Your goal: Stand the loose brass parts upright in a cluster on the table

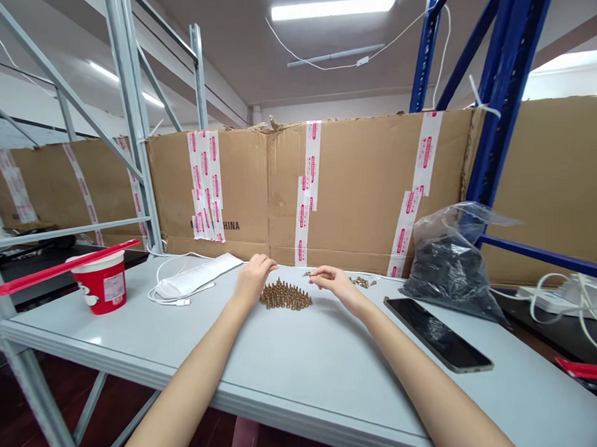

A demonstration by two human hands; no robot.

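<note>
A tight cluster of brass-coloured screws (285,295) stands upright on the grey table, points up. My left hand (254,274) is at the cluster's back left edge, fingers bent and together; what they hold, if anything, is hidden. To the right of the cluster, my right hand (333,282) pinches a small screw between thumb and fingertips, just above the tabletop. Behind that hand lies a loose scatter of similar screws (362,282), partly hidden by it.
A red cup (104,286) stands at the left, near a white power adapter with cable (194,280). On the right lie a black phone (439,333) and a clear bag of dark material (448,266). Cardboard (361,187) walls the table's back.
</note>
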